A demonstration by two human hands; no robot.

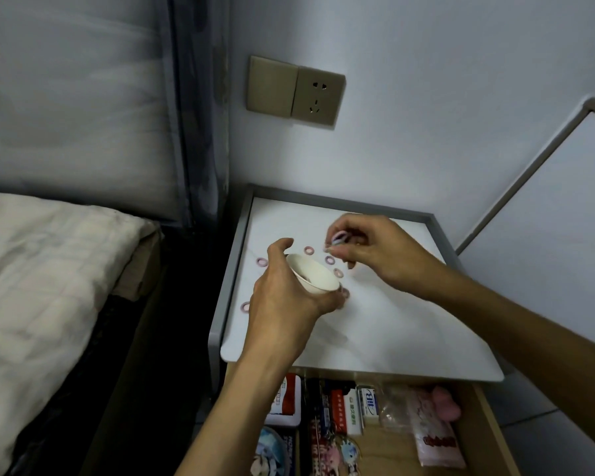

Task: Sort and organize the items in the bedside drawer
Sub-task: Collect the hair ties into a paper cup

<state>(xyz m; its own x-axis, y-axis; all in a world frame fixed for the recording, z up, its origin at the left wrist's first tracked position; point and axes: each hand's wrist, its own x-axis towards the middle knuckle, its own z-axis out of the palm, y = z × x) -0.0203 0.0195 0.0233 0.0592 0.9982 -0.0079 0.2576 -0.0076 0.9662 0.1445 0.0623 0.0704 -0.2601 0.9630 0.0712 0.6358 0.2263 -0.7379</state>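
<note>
six small pink-purple rings (309, 250) lie loose on the white bench (375, 321). with the cup as dial centre, they sit at 9, 12, 1, 3, 4 (half hidden) and 8 o'clock. the left hand (282, 297) grips the one white cup (315, 274), tilted above the bench. at 1 o'clock the right hand (371, 252) has its fingers pinching a bunch (339, 238) of more rings, count unclear. at 6 o'clock the open drawer (385, 451) holds one tin (284, 400), several boxes and packets. one bed (49, 286) lies at 9, one socket (318, 97) at 12.
</note>
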